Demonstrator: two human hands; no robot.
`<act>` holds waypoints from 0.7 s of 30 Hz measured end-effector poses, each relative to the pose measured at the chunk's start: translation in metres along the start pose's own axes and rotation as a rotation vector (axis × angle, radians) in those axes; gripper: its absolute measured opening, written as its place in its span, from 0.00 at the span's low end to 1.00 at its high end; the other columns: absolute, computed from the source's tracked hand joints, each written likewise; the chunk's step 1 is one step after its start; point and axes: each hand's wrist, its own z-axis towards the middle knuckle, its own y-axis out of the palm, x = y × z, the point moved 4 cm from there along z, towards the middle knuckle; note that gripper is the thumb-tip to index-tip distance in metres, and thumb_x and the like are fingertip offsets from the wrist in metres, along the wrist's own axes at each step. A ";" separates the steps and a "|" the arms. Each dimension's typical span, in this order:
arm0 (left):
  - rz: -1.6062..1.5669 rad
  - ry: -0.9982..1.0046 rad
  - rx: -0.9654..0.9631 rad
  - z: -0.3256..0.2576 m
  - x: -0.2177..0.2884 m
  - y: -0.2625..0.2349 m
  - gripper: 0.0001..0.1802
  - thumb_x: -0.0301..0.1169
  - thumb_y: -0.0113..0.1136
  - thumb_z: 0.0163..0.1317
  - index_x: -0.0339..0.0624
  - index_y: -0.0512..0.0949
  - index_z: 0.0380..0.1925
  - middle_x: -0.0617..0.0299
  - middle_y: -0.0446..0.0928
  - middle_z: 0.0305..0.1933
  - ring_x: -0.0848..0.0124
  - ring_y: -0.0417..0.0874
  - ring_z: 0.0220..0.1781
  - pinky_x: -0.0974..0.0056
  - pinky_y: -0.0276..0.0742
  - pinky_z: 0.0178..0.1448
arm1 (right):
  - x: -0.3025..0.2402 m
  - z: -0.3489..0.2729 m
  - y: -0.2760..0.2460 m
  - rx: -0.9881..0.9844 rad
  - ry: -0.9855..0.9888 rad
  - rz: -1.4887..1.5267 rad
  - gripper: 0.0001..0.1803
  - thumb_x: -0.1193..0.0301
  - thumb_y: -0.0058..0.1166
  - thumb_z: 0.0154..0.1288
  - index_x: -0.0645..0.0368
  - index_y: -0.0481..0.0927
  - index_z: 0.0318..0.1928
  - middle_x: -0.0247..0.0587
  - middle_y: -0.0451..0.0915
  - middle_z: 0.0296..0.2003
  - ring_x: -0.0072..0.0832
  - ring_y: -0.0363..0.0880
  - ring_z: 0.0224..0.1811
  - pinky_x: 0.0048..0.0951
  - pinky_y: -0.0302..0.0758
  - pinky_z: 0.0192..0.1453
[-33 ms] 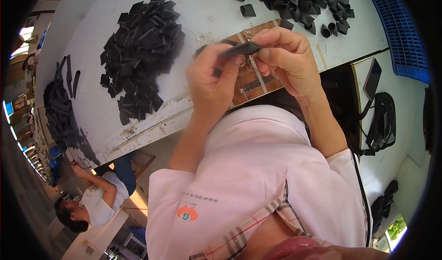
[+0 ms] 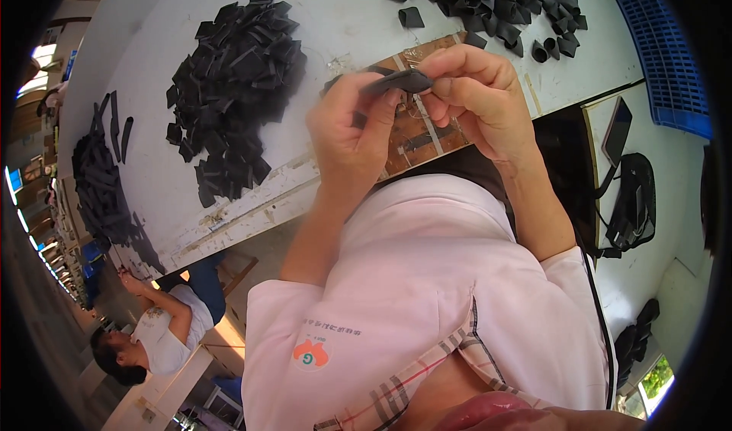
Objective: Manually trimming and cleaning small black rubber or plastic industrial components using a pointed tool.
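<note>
My left hand [image 2: 352, 130] is closed on a flat, folded black fabric piece [image 2: 408, 81], thumb below it and fingers behind. The thumb and forefinger of my right hand [image 2: 482, 99] pinch at its right end; the exact contact is partly hidden. Beneath both hands lies a worn brown board [image 2: 419, 137] with pale strips across it. To the left, a heap of flat black pieces [image 2: 236, 80] spreads on the white table [image 2: 320, 19]. Beyond my right hand is a pile of curled black loops [image 2: 499, 8].
Black strips [image 2: 103, 187] lie at the table's left end. A blue plastic basket [image 2: 663, 57] stands at the far right, above a phone [image 2: 618, 130] and a black pouch [image 2: 634, 202]. A co-worker [image 2: 164, 320] sits at the lower left.
My right fingertips have shifted very slightly to the right along the end of the black piece. My left hand has hardly moved.
</note>
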 end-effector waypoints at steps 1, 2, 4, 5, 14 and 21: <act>0.037 0.025 0.010 0.000 0.000 -0.003 0.04 0.24 0.57 0.55 0.35 0.74 0.30 0.64 0.74 0.24 0.80 0.71 0.24 0.76 0.67 0.28 | -0.004 -0.001 0.000 0.027 -0.037 -0.088 0.09 0.82 0.50 0.51 0.66 0.77 0.35 0.35 0.77 0.25 0.17 0.74 0.23 0.18 0.71 0.25; 0.073 0.048 0.021 0.000 0.000 -0.004 0.04 0.24 0.57 0.55 0.36 0.74 0.30 0.64 0.74 0.24 0.80 0.72 0.24 0.75 0.67 0.28 | -0.009 -0.001 0.000 0.053 -0.071 -0.178 0.08 0.81 0.51 0.51 0.66 0.77 0.35 0.35 0.77 0.26 0.19 0.74 0.23 0.19 0.70 0.25; 0.104 0.074 0.004 0.002 0.004 -0.004 0.04 0.24 0.57 0.55 0.36 0.75 0.30 0.64 0.74 0.25 0.79 0.73 0.25 0.75 0.67 0.28 | -0.022 0.000 0.011 -0.037 -0.283 -0.576 0.08 0.80 0.53 0.52 0.65 0.77 0.35 0.36 0.76 0.26 0.20 0.74 0.22 0.20 0.69 0.25; 0.135 0.104 -0.020 0.003 0.006 -0.003 0.05 0.24 0.58 0.55 0.36 0.75 0.30 0.64 0.75 0.25 0.79 0.73 0.26 0.75 0.68 0.28 | -0.027 -0.004 0.021 -0.124 -0.500 -0.972 0.08 0.79 0.54 0.52 0.64 0.77 0.35 0.37 0.75 0.25 0.22 0.73 0.22 0.21 0.68 0.24; 0.441 -0.157 -0.135 0.036 -0.084 0.001 0.14 0.29 0.60 0.48 0.34 0.74 0.36 0.56 0.76 0.30 0.70 0.77 0.29 0.68 0.73 0.37 | -0.069 0.037 -0.020 0.150 -0.238 -0.370 0.15 0.66 0.47 0.64 0.60 0.76 0.22 0.31 0.74 0.15 0.12 0.69 0.13 0.11 0.64 0.16; 1.133 0.009 -0.352 0.039 -0.109 0.039 0.10 0.30 0.56 0.47 0.33 0.73 0.27 0.49 0.74 0.28 0.53 0.78 0.32 0.56 0.74 0.37 | -0.001 0.005 -0.053 0.295 0.018 -0.582 0.12 0.67 0.48 0.63 0.63 0.78 0.39 0.28 0.74 0.21 0.12 0.67 0.21 0.12 0.63 0.24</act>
